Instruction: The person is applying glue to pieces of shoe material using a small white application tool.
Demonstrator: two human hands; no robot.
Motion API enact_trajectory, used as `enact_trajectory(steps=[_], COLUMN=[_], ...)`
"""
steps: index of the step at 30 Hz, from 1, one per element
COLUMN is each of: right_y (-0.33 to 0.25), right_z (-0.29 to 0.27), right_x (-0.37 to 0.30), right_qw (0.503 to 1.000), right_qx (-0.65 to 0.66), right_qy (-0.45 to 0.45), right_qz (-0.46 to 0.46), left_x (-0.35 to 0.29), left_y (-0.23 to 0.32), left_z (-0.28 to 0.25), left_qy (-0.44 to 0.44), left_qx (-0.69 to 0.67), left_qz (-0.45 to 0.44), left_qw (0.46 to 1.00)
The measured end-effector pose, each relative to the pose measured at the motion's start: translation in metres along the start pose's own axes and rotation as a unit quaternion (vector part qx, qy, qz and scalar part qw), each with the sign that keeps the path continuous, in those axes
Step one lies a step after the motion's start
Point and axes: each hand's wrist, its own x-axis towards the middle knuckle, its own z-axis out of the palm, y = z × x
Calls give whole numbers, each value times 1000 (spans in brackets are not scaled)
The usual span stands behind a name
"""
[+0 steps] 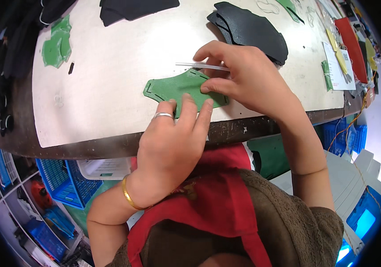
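A flat green pattern piece (179, 87) with slots along its edges lies on the white board near its front edge. My left hand (170, 138) presses on its near side with the fingers stretched and apart. My right hand (248, 78) is closed round a thin whitish stick (195, 65), perhaps a marking pen, held almost level above the far edge of the green piece. The right thumb rests on the green piece's right part. Parts of the stick and of the green piece are hidden by my fingers.
Stacked black cut pieces (252, 31) lie beyond my right hand, and another black piece (137, 9) at the back. Other green pieces (57, 44) lie at the left. A white paper sheet (339, 66) is at the right. Blue crates (66, 178) stand below the table's edge.
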Motion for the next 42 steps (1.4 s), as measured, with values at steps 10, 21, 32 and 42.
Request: enact_trajectory(steps=[10,21,32,42], right_y=[-40,-47,-24,-10], right_z=[-12,39,1,-2], right_x=[17,82,15,-24], right_qw=[995,949,997,986], right_qx=[-37,-123,33,-149], right_qy=[-63,-174,69,62], right_qz=[-73,-233,0,-39], left_x=[-3,-1,6,7], left_y=[23,23,23,23], left_z=[16,12,15,15], left_qy=[76,58,65,71], left_qx=[27,5,3,-2], left_qz=[39,23,4,4], left_qw=[996,998,998,997])
